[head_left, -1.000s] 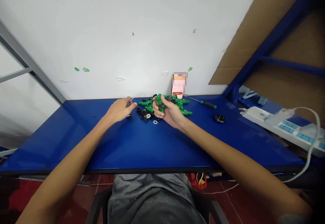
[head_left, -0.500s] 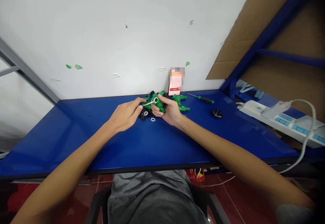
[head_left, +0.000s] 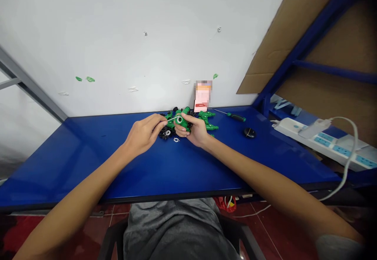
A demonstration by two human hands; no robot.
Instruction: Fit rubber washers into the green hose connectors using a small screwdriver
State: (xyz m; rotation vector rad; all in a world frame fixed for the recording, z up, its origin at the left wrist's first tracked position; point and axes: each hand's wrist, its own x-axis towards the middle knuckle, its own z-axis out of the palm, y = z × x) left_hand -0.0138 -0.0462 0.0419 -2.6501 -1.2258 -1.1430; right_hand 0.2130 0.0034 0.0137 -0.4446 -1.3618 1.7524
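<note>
My right hand [head_left: 198, 131] is closed round a green plastic pipe fitting [head_left: 184, 123], whose round opening with a pale ring inside faces me. Between the pinched fingers of my left hand [head_left: 145, 133] is a thin metal rod [head_left: 172, 119]. Its tip reaches the rim of that opening; its other end is hidden in the hand. Below the fitting, a small white ring [head_left: 176, 140] lies on the blue table. Black parts [head_left: 163, 135] and more green fittings are heaped behind and beneath my hands, partly covered by them.
Right of my hands lie green fittings [head_left: 211, 127], then a screwdriver [head_left: 236, 117] with a green and black handle and a black rounded object [head_left: 249, 132]. A phone-like screen [head_left: 201, 99] leans on the wall. A white power strip [head_left: 319, 139] sits at the right.
My left fingers have closed more tightly together round the rod. The fitting has tilted slightly in my right hand, and the whole view has shifted a little.
</note>
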